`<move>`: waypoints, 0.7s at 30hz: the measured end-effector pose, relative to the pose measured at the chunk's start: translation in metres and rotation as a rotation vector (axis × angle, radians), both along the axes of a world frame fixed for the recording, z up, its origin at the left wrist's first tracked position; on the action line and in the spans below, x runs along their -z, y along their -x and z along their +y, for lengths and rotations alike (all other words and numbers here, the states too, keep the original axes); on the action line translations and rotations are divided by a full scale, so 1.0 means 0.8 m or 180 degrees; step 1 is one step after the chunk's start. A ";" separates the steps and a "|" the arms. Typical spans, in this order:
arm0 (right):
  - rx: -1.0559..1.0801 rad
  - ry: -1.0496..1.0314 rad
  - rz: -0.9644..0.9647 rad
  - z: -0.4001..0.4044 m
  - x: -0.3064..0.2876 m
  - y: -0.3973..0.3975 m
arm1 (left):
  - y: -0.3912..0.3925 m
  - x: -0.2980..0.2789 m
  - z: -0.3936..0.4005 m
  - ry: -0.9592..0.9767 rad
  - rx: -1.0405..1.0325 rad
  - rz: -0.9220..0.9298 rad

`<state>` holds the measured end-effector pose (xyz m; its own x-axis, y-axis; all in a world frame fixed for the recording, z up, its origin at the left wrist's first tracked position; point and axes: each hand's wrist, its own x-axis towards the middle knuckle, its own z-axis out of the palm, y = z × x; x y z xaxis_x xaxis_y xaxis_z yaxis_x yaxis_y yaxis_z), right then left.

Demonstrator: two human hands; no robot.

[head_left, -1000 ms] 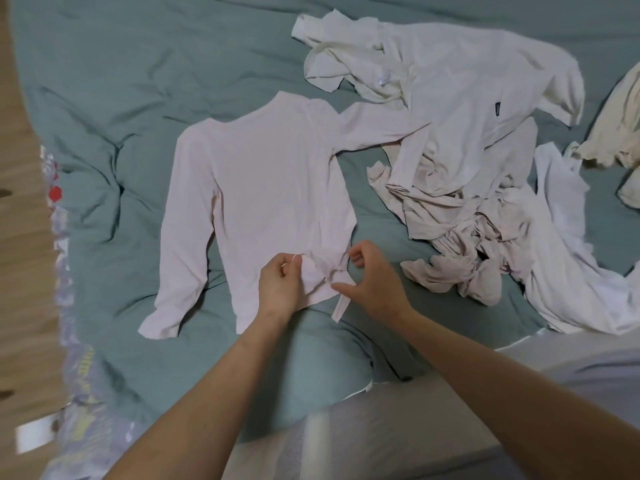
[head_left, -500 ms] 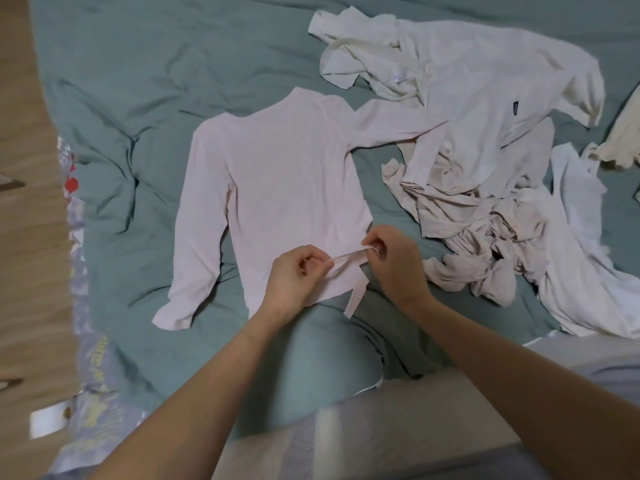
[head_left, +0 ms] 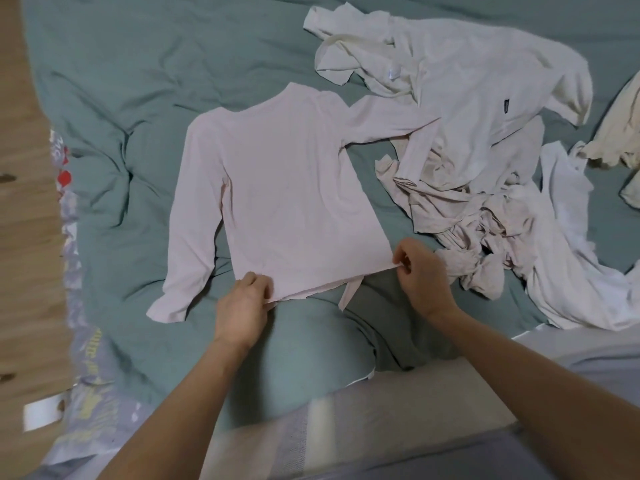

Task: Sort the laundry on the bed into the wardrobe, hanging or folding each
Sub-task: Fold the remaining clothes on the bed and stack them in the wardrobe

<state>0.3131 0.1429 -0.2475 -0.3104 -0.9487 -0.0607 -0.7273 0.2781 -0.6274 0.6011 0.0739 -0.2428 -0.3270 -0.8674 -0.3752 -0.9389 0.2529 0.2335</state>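
Flat on the wrinkled teal bedsheet: pale pink long-sleeved cotton top, loose tie strip dangling below hem. Left hand pinching hem's left corner, right hand pinching right corner. Just beside, to the right: crumpled heap of cream and white garments.

Both hands, left hand and right hand, pinch the pink top's hem on the green bedsheet.
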 end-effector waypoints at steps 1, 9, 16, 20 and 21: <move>-0.0180 0.0008 0.0142 0.000 -0.001 0.000 | -0.003 -0.003 0.000 -0.0021 -0.0054 -0.0019; -0.1541 -0.0653 0.1389 0.010 0.012 0.038 | -0.025 -0.008 0.008 0.0316 0.0264 0.0101; -0.1956 -0.1705 0.1797 -0.001 0.002 0.029 | -0.034 -0.003 0.016 0.0149 -0.1422 0.1032; -0.1853 -0.1311 0.1694 -0.029 -0.011 -0.018 | -0.046 -0.004 0.017 -0.0176 -0.1574 0.1479; -0.1761 -0.0998 0.1328 -0.036 -0.014 -0.037 | -0.051 -0.004 0.017 -0.0253 -0.1459 0.1476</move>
<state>0.3426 0.1145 -0.2365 0.1493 -0.9304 -0.3349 -0.9721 -0.0762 -0.2217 0.6422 0.0878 -0.2399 -0.0740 -0.9328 -0.3528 -0.7448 -0.1835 0.6415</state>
